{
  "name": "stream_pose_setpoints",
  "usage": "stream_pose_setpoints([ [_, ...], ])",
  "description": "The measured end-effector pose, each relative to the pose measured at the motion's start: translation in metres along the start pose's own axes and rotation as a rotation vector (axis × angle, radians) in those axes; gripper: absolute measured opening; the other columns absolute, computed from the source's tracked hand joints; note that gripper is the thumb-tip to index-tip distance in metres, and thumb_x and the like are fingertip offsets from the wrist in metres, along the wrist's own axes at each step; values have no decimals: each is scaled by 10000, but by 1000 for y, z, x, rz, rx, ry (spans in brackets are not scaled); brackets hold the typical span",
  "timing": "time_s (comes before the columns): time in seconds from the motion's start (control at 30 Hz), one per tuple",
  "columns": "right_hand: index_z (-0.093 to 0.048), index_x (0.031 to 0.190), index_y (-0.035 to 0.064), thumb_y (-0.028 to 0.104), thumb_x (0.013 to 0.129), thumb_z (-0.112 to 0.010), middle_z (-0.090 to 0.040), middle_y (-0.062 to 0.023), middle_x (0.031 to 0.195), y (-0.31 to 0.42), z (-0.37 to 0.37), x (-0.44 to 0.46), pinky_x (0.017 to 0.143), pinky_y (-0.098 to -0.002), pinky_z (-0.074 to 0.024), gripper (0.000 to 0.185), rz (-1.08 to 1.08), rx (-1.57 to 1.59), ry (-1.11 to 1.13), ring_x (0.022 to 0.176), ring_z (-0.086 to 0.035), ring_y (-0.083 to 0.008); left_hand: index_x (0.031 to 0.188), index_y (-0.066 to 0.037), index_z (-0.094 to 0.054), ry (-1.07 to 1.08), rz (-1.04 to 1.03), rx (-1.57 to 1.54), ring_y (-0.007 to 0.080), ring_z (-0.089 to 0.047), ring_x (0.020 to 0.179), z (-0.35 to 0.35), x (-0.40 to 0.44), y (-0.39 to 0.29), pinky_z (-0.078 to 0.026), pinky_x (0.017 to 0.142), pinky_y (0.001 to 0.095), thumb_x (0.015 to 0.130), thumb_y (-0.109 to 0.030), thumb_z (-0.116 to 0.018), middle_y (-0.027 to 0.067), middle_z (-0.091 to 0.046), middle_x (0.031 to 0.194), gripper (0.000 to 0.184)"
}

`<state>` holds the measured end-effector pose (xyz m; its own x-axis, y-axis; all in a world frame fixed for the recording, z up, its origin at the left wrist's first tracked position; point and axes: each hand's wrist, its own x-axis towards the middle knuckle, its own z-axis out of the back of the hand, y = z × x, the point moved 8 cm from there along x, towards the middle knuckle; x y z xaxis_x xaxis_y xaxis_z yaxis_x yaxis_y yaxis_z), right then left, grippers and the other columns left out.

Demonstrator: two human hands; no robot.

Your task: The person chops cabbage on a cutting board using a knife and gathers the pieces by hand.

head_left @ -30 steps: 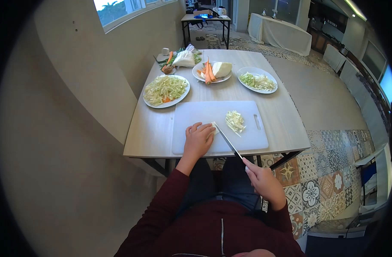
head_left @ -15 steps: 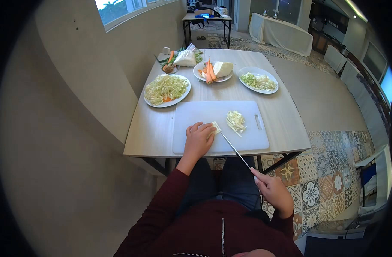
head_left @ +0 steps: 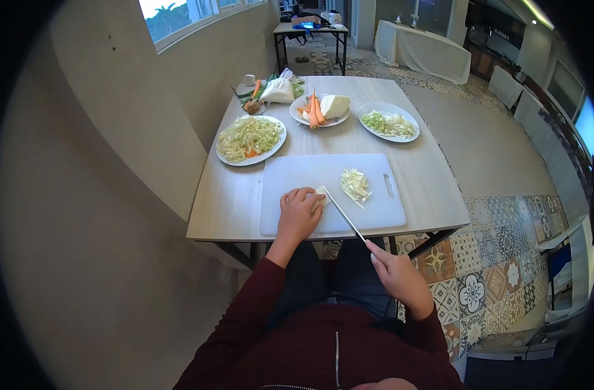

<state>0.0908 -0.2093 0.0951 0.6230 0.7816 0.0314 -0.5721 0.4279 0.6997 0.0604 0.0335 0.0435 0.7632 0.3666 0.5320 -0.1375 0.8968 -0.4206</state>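
Pale table (head_left: pixel 433 188) bears a white board (head_left: pixel 297 170) at its near edge — left hand (head_left: pixel 299 214) pins cabbage (head_left: pixel 321 191) there, right hand (head_left: pixel 401 278) grips a knife (head_left: pixel 345 215), blade beside the cabbage — shreds (head_left: pixel 355 185) lie right.

It was an indoor room, apparently a dining or function space, with food preparation under way. Ahead of the right hand's (head_left: pixel 399 275) grip on the kitchen knife (head_left: pixel 344 214) lay a cutting board (head_left: pixel 293 170), with vegetable plates (head_left: pixel 260 158) beyond. Patterned floor tiles (head_left: pixel 472 253) spread right of the grip; a cloth-draped table (head_left: pixel 421 53) stood far ahead.
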Motion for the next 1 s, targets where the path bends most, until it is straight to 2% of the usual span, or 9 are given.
stream_pose_setpoints([
  [0.27, -609, 1314, 103, 167, 956, -563, -636, -259, 759, 4, -2, 6, 648, -503, -502, 367, 19, -100, -43, 694, -636, -436, 1084, -174, -733, 7, 6, -1, 260, -541, 1147, 0, -1, 0, -336, 1030, 457, 872, -205, -665, 41, -634, 1142, 225],
  [0.57, -610, 1314, 111, 167, 957, -562, -622, -266, 735, -3, 3, -2, 631, -502, -497, 364, -23, -33, -74, 684, -634, -437, 1081, -177, -735, 4, 4, 7, 255, -542, 1142, 2, 0, -2, -336, 1033, 451, 873, -200, -663, 38, -639, 1137, 220],
  [0.67, -600, 1326, 106, 150, 969, -565, -530, -251, 645, -5, 5, -2, 558, -413, -452, 361, -15, -37, -111, 556, -559, -400, 1078, -175, -735, 5, 11, -8, 255, -541, 1145, 1, 0, -1, -335, 1036, 451, 874, -200, -662, 38, -640, 1140, 218],
  [0.77, -606, 1319, 115, 177, 962, -562, -605, -264, 690, -4, 6, -3, 616, -505, -490, 365, -69, -46, -94, 666, -626, -441, 1073, -171, -736, -2, 8, -8, 255, -541, 1144, 2, 0, -1, -336, 1036, 452, 874, -199, -661, 38, -641, 1140, 215],
  [1.0, -602, 1319, 104, 166, 957, -567, -613, -270, 708, 11, 6, 4, 618, -505, -491, 369, -19, -14, -87, 671, -628, -442, 1071, -172, -735, -3, 6, -2, 254, -540, 1144, 1, -1, 0, -338, 1033, 457, 870, -199, -662, 38, -640, 1139, 216],
])
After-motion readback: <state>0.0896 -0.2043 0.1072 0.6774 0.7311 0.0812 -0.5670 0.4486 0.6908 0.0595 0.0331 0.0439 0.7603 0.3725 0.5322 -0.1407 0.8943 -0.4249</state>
